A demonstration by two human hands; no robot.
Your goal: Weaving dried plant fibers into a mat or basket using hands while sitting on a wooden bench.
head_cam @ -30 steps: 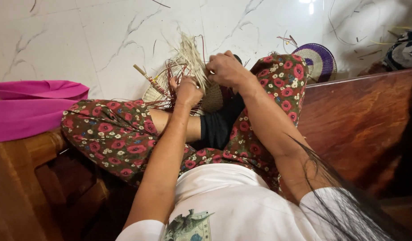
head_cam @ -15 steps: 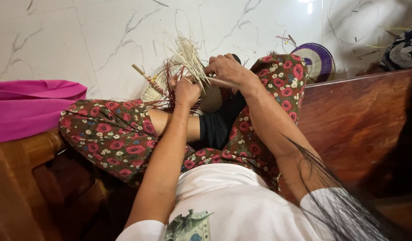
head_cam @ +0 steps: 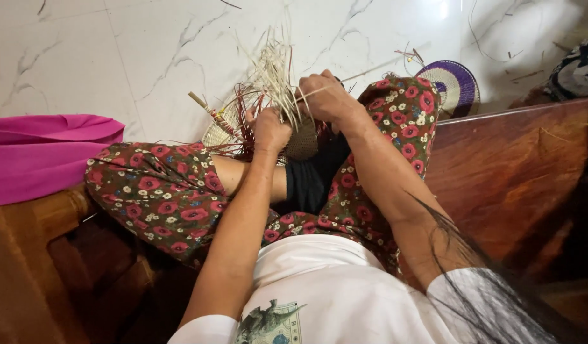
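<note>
Far to the left of the left hand [head_cam: 270, 129] a bright pink folded cloth [head_cam: 45, 150] lies on the white marble-patterned floor [head_cam: 115, 51], well apart from the work. Just left of that hand sits a pale round woven straw base [head_cam: 219, 130] with dark red-brown strands fanning from it, and a short banded stick [head_cam: 208, 113] pokes out of it at a slant. The left hand is closed around the small tan woven basket body [head_cam: 303, 141], steadying it over the lap in flowered red trousers [head_cam: 160, 191]. A bundle of pale upright straw strands [head_cam: 273, 73] rises between the two hands. The right hand [head_cam: 325, 97], just right of the bundle and touching it, is pinched narrow on a single pale strand. Judgement: weaving is under way, a strand being worked around the uprights; continuing calls for a firm left-hand hold and steady tension. Well to the right of the right hand a round purple-and-white woven fan-like disc [head_cam: 456, 83] rests on the floor, beside a dark polished wooden panel [head_cam: 517, 165].
</note>
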